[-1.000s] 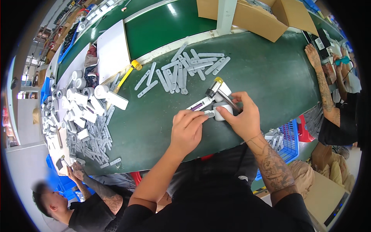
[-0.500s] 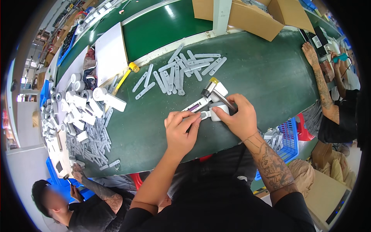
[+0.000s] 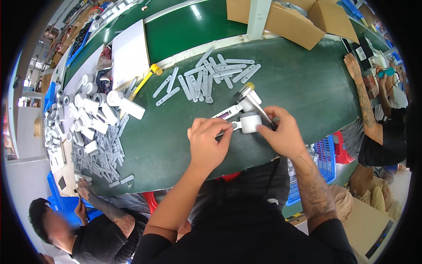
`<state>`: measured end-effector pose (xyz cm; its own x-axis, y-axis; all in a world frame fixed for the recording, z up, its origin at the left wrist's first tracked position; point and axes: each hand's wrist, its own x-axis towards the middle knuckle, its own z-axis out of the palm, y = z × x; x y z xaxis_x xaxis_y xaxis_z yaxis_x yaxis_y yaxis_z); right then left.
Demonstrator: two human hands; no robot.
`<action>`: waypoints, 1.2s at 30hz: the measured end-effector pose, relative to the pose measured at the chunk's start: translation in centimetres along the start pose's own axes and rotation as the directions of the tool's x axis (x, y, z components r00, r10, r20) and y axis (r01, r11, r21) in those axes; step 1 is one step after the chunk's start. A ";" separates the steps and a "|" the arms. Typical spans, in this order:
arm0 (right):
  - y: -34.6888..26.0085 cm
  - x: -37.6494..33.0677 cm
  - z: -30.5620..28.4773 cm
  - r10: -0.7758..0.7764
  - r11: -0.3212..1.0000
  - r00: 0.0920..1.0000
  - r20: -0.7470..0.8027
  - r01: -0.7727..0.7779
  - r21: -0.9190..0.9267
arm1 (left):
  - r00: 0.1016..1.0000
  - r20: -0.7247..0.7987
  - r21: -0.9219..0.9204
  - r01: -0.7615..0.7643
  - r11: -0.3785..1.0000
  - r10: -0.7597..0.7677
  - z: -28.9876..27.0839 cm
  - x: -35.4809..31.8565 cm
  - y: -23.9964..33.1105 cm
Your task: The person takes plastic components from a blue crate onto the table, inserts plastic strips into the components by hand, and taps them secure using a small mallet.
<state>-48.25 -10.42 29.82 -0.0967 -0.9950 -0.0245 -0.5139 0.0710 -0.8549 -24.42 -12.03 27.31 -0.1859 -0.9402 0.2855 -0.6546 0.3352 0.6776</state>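
Green counter [image 3: 307, 83]. Left hand [image 3: 206, 143], fingers curled, pinches a flat white strip [image 3: 227, 115] just left of the white cylinder part [image 3: 250, 122]. Right hand [image 3: 283, 134] grips a mallet [image 3: 252, 99] just above that cylinder.

Head-worn fisheye, downward over table [image 3: 307, 88]

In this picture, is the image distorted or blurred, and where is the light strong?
Head view: fisheye bends the green table edge into a curve, with black corners. The left hand and right hand on the white part are sharp. A pale sheen lies on the table's far side.
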 end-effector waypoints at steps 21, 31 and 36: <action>-5.9 -7.0 -6.7 0.337 0.916 0.912 0.233 -0.262 -0.303 | 0.998 0.061 0.074 0.004 0.997 -0.009 -0.8 0.1 0.7; -1.3 -8.6 -3.1 -0.206 0.954 0.978 0.038 0.209 -0.213 | 0.986 0.164 0.026 0.021 0.999 -0.025 -1.0 0.7 -0.1; -1.6 -8.9 -2.9 -0.145 0.942 0.983 0.110 0.171 -0.289 | 0.984 0.176 0.009 0.023 1.000 -0.025 -1.0 0.7 -0.4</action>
<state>-49.00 -1.46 32.91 0.0726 -0.9964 0.0428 -0.7466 -0.0827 -0.6601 -23.61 -12.77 27.92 -0.2958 -0.9442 0.1449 -0.6656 0.3125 0.6777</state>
